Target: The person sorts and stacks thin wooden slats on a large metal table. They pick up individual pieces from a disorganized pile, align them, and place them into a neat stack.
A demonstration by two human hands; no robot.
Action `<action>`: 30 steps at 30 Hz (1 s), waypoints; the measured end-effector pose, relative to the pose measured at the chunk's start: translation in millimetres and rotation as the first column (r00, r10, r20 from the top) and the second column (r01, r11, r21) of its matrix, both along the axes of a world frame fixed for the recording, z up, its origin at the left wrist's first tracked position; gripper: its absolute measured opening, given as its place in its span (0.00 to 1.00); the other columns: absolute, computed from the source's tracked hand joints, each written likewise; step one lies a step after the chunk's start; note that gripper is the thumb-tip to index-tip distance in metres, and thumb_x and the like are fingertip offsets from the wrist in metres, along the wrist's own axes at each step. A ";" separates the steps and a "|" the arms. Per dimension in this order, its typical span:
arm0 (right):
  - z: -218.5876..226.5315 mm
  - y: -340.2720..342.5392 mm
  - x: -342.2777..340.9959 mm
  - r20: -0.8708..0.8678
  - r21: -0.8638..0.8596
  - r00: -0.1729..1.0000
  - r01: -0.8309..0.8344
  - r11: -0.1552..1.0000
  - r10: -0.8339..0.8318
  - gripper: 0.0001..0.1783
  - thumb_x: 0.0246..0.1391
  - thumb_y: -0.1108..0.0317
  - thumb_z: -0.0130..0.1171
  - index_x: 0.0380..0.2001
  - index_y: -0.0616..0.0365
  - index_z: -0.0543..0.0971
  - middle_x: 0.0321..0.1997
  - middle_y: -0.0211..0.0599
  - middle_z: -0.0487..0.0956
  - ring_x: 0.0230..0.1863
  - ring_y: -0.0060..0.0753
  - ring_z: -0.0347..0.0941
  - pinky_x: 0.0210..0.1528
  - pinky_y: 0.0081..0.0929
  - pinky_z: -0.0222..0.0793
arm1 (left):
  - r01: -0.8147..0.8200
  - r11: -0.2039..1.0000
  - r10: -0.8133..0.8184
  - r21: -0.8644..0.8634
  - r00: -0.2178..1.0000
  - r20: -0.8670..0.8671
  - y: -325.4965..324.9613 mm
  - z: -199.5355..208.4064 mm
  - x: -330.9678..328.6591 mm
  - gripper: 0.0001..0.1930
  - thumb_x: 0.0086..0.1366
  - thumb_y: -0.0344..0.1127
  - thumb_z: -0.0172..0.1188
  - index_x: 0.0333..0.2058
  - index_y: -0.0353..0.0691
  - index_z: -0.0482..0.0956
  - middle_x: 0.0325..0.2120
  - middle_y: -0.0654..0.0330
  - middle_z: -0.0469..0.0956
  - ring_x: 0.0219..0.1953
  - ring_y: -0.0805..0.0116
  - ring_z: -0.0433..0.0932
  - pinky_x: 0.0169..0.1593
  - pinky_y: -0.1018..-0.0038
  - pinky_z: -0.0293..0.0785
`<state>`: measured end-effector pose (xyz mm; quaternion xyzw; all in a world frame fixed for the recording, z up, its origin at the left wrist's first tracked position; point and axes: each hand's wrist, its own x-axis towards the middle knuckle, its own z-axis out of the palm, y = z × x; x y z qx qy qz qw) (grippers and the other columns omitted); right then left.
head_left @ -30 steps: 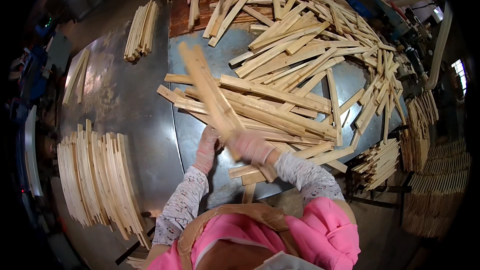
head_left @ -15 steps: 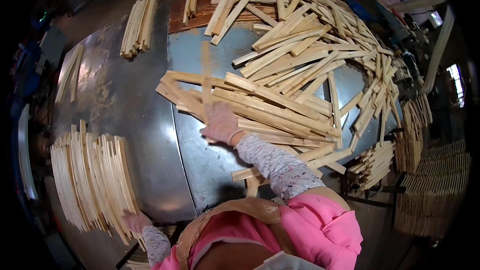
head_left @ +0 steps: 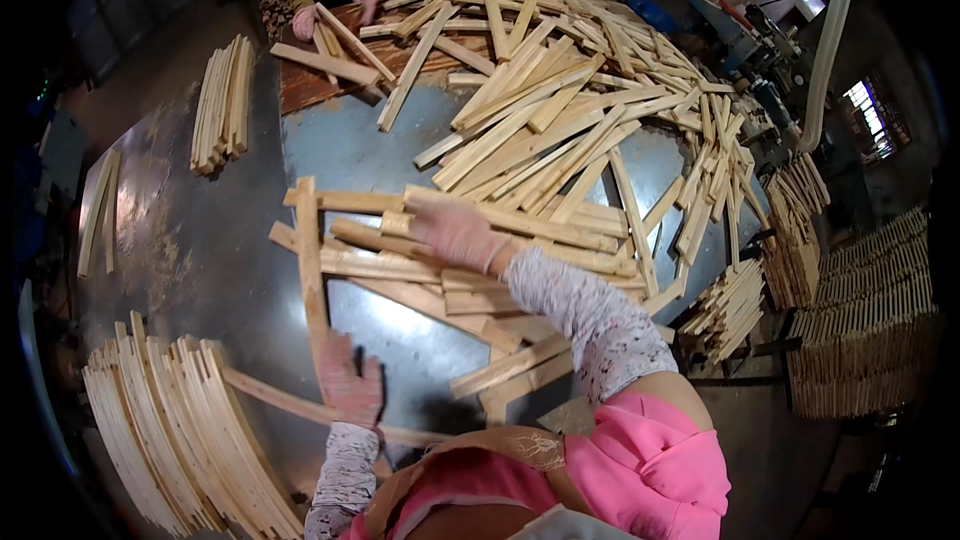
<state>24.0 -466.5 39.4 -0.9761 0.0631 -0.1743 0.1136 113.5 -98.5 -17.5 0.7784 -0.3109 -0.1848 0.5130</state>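
Observation:
My left hand (head_left: pixel 352 385), in a pink glove, is at the near part of the table with fingers stretched and thumb apart. It touches or lies against the lower end of a long wooden strip (head_left: pixel 310 270) that points away from me. Another strip (head_left: pixel 275 395) runs slantwise beneath it, toward the stack of strips (head_left: pixel 165 430) at the lower left. My right hand (head_left: pixel 458 232), gloved too, reaches over the loose strips (head_left: pixel 570 230) in the middle. Motion smears its fingers, so whether they grip a strip is unclear.
Across the table, a co-worker's gloved hands (head_left: pixel 305 24) handle strips on a reddish-brown board (head_left: pixel 300 85). A big jumbled pile (head_left: pixel 600 70) spreads to the far right. A small bundle (head_left: pixel 222 105) and two strips (head_left: pixel 102 212) lie left. Stacked slats (head_left: pixel 870 320) stand at the right.
My left hand has moved from the lower-left stack to the middle. My right hand has left the upright strip and shifted over the pile. The co-worker's hands moved, and the view shifted.

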 end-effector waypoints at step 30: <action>-8.5 -406.1 -40.1 -0.548 -0.225 0.779 0.213 0.951 -0.305 0.24 0.71 0.45 0.48 0.43 0.45 0.89 0.39 0.41 0.89 0.44 0.50 0.87 0.45 0.47 0.81 | -0.214 0.865 -0.155 0.454 0.747 0.646 -118.7 -93.1 -79.6 0.41 0.80 0.68 0.39 0.77 0.41 0.59 0.74 0.38 0.61 0.70 0.27 0.66 0.71 0.37 0.64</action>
